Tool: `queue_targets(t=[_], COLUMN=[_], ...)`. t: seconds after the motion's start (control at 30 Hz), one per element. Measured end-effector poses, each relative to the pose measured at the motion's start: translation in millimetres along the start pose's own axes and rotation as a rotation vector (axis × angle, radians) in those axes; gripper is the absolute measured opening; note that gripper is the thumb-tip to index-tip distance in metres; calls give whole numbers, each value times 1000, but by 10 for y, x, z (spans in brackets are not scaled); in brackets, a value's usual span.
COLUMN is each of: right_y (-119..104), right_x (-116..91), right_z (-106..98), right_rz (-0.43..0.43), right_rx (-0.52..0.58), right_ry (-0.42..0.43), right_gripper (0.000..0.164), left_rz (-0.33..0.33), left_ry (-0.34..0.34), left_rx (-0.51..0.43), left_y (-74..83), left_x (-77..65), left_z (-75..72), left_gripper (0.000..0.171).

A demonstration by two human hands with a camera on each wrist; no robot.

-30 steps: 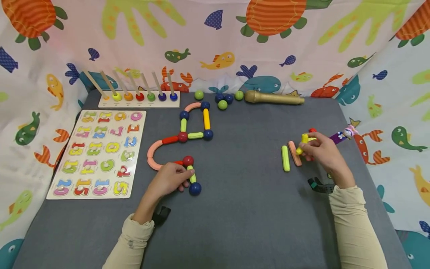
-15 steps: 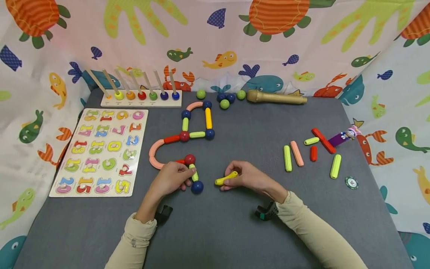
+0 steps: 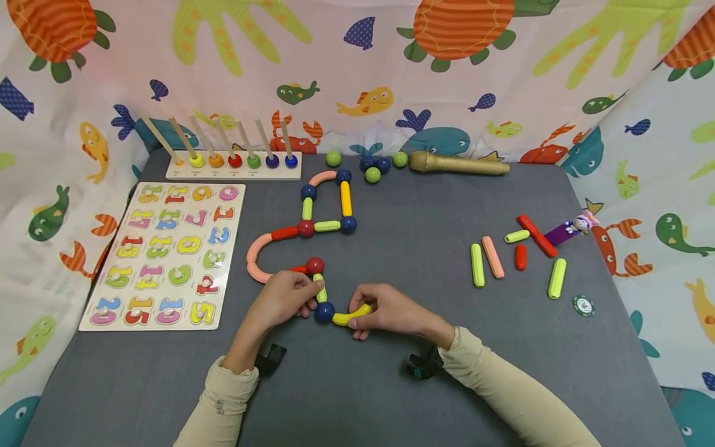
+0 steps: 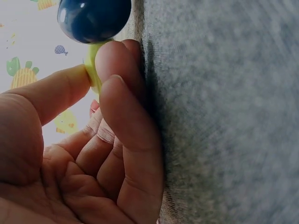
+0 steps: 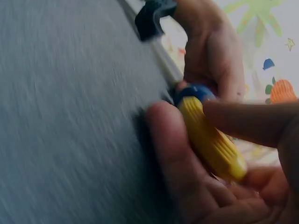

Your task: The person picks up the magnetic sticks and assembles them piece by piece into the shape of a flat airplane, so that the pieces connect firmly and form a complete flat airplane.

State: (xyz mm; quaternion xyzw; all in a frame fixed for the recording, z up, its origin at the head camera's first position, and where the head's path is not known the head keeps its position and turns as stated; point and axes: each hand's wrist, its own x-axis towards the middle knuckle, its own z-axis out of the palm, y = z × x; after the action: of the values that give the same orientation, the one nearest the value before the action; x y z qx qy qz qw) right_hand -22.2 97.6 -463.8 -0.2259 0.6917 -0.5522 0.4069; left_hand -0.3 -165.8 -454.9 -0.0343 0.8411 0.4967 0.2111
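- Grey table [image 3: 357,385]; I read the clock from my head view's middle.
- Nine o'clock: number puzzle board [image 3: 187,293], holding twenty-one numbers.
- Eleven round to seven: ball-and-rod chain [image 3: 285,233], four blue balls, two red.
- Ten: peg stand [image 3: 246,174], seven pegs, a coloured ring at each foot.
- Between seven and eight: left hand [image 3: 285,296], thumb and finger clamped on the chain's short green rod [image 3: 321,296], blocking my sight of a red rod.
- Five: right hand [image 3: 386,310], pinching a curved yellow rod [image 3: 342,319] whose end appears to touch the lowest blue ball [image 3: 324,313].
- Two: gold microphone [image 3: 459,163].
- Three: purple doll-headed stick [image 3: 561,233], near loose rods [image 3: 477,266]: three green, one pink, some red.
- Four: poker chip [image 3: 583,305].
- Twelve: five loose balls [image 3: 372,175], three green, two blue.
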Motion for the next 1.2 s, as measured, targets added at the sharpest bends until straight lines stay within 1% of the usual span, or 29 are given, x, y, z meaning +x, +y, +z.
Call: queue_targets(t=[0.13, 0.2, 0.23, 0.47, 0.67, 0.77, 0.83, 0.9, 0.93, 1.0, 1.07, 1.13, 1.2], right_y=[-18, -15, -7, 23, 28, 33, 43, 55, 62, 66, 66, 63, 53], right_x=[-38, -59, -66, -80, -62, -56, -51, -45, -41, -43, -46, -53, -58], right_z=[-97, -148, -169, -215, -190, -191, -193, -190, -185, -180, -191, -230, -311], right_rz=[-65, -92, -100, -108, -96, -100, -106, -114, -117, -117, -113, -98, -78], right_rx=[-230, -295, -309, -269, -250, -247, -249, -252, -252, -247, -235, -213, -180], right_ry=[-21, -25, -25, -35, -56, -63, -62, -59, -57, -57, -73, -110, -152], right_gripper=[12, 11, 10, 13, 12, 12, 12, 12, 12, 13, 15, 18, 21], left_rz=[1, 2, 6, 11, 32, 36, 48, 68, 84, 147, 233, 332, 420], left_ry=[-9, -17, -23, -56, -46, -20, 18, 84, 125, 221, 283, 297, 258], left_rx=[-2, 0, 5, 63, 81, 102, 161, 244, 291, 399, 490, 573, 646], left_y=[9, 11, 12, 20, -15, -18, 3, 44, 66, 123, 171, 207, 231], left_x=[2, 8, 11, 27, -9, -35, -58, -101, -126, -202, -296, -396, -482], left_z=[-8, -14, -17, -40, -34, -24, -11, 18, 41, 101, 177, 267, 361], left_gripper=[31, 29, 28, 26, 28, 30, 30, 27, 24, 19, 18, 20, 23])
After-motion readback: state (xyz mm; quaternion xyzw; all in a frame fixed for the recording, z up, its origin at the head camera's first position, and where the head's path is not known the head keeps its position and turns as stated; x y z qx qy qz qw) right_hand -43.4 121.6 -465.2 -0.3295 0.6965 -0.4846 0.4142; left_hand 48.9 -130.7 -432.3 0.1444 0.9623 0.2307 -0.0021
